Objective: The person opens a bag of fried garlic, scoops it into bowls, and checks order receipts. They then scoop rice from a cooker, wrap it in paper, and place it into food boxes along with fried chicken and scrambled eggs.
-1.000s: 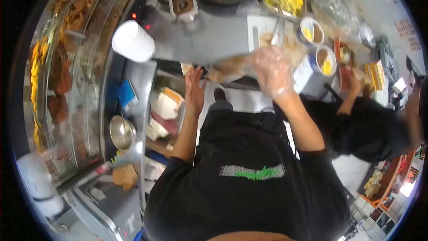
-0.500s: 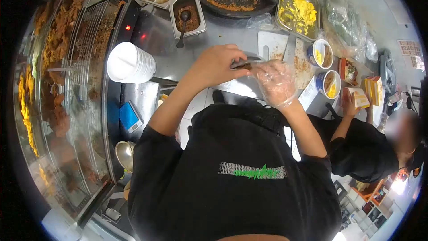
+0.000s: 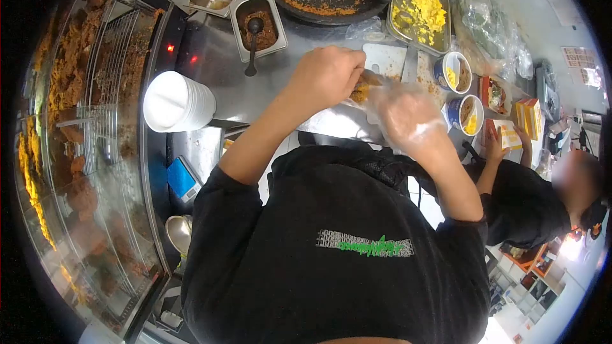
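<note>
My bare left hand is closed at the near edge of the steel counter. Its fingers curl at one side of a small thing with an orange-brown surface, partly hidden between my hands, whose kind I cannot make out. Close against its other side is my right hand in a clear plastic glove, smeared by motion, its fingers hidden. Just beyond lies a white cutting board with brown crumbs and a wide flat blade on it.
Ahead are a spoon-filled sauce pan, a dark round dish with orange crumbs and a tray of yellow egg. Two food bowls stand right, near a co-worker holding a box. Stacked white bowls and a heated display flank the left.
My left hand has turned, its knuckles now higher, and an orange-brown surface shows between my hands. The gloved right hand has moved slightly nearer and blurred. The whole view has shifted a little.
</note>
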`<move>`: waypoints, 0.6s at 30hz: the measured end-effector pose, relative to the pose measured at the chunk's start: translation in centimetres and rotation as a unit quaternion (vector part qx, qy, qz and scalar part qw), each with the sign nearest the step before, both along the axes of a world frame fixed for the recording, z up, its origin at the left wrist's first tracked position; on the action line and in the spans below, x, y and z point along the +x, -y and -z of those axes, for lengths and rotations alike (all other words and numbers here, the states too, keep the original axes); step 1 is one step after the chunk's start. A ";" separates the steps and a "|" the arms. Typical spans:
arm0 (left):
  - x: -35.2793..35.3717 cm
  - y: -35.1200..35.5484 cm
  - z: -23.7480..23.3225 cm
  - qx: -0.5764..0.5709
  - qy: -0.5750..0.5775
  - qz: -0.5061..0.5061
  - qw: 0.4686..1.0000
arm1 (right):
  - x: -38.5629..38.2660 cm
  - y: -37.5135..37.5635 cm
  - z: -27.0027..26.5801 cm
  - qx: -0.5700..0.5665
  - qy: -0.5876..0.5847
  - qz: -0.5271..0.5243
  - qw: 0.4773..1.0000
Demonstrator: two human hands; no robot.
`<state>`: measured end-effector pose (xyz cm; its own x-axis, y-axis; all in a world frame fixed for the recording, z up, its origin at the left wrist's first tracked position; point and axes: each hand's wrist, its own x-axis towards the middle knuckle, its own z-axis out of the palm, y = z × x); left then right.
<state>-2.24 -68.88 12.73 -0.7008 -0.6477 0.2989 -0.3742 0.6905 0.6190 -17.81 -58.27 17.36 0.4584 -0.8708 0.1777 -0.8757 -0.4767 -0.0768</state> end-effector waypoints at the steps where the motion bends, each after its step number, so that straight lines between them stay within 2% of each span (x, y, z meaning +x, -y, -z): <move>1: -0.2 0.2 0.2 0.021 -0.005 0.015 1.000 | 0.3 0.8 0.7 0.009 -0.024 0.009 1.000; 4: -1.0 1.6 1.6 0.058 -0.062 0.016 0.996 | 0.6 3.8 2.9 0.027 -0.088 0.016 0.996; 7: -0.9 3.6 3.1 0.219 -0.130 0.009 0.967 | 0.2 5.8 3.4 0.036 -0.126 -0.017 0.991; 8: -0.5 4.1 4.6 0.348 -0.184 0.065 0.917 | 0.2 5.9 3.4 0.047 -0.124 -0.026 0.991; 11: 2.7 4.1 9.7 0.329 -0.272 0.021 0.904 | 1.2 6.5 2.5 0.137 -0.158 0.000 0.978; 12: 4.1 3.5 13.0 0.347 -0.326 0.032 0.879 | 1.5 6.7 1.9 0.177 -0.177 0.020 0.968; 14: 5.7 0.4 19.2 0.323 -0.231 0.007 0.918 | 1.0 7.4 0.7 0.197 -0.172 0.045 0.964; 15: 5.9 -0.5 20.6 0.310 -0.185 -0.006 0.933 | 0.5 7.7 0.4 0.207 -0.172 0.057 0.961; 18: 2.1 -1.6 18.7 0.160 -0.038 -0.056 0.985 | -4.5 8.3 5.2 0.248 -0.047 0.082 0.964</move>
